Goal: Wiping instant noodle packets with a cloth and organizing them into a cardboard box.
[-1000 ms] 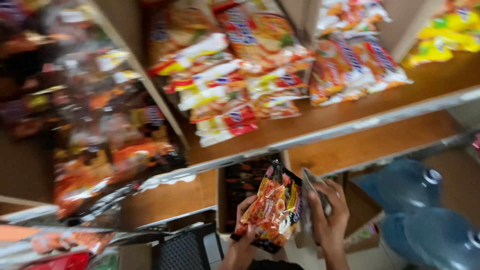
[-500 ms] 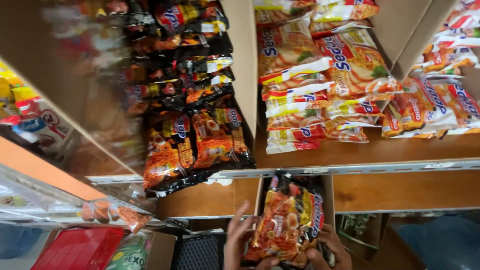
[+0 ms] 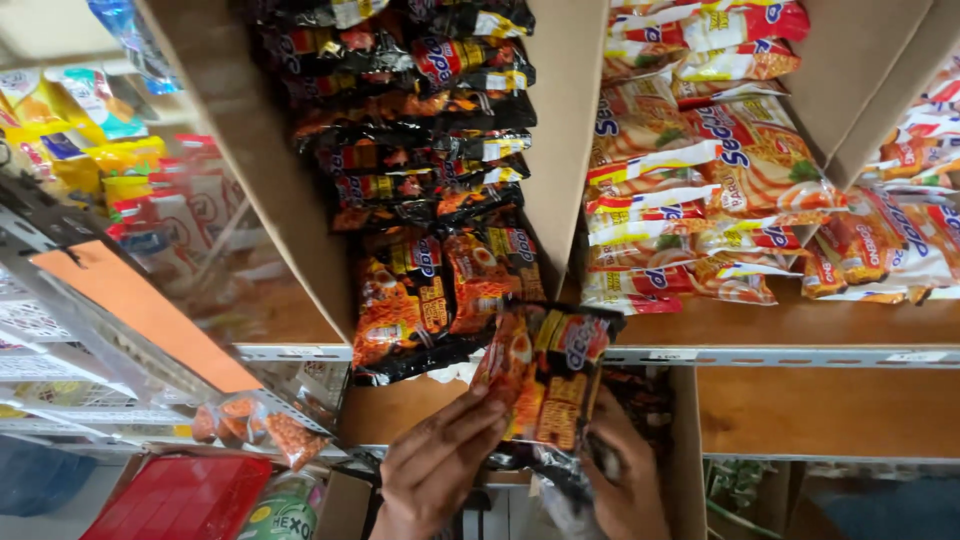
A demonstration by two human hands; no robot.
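My left hand (image 3: 435, 460) and my right hand (image 3: 620, 480) together hold a stack of orange-and-black noodle packets (image 3: 545, 375) upright at the front edge of the wooden shelf (image 3: 800, 325). The stack sits just below and to the right of a pile of the same dark packets (image 3: 430, 290) lying in the middle compartment, between two cardboard dividers (image 3: 560, 120). My left fingers press the stack's left side. My right hand grips its lower right, with more packets partly hidden beneath.
White-and-orange noodle packets (image 3: 700, 200) fill the compartment to the right. A lower wooden shelf (image 3: 820, 410) runs beneath. At the left are a slanted metal rack with an orange panel (image 3: 130, 310), yellow packets (image 3: 100, 150), a red box (image 3: 170, 500) and a green tin (image 3: 285, 510).
Both hands have lifted the packet stack up from the box below to the shelf edge. The view has swung left, bringing the dark packet compartment to the centre.
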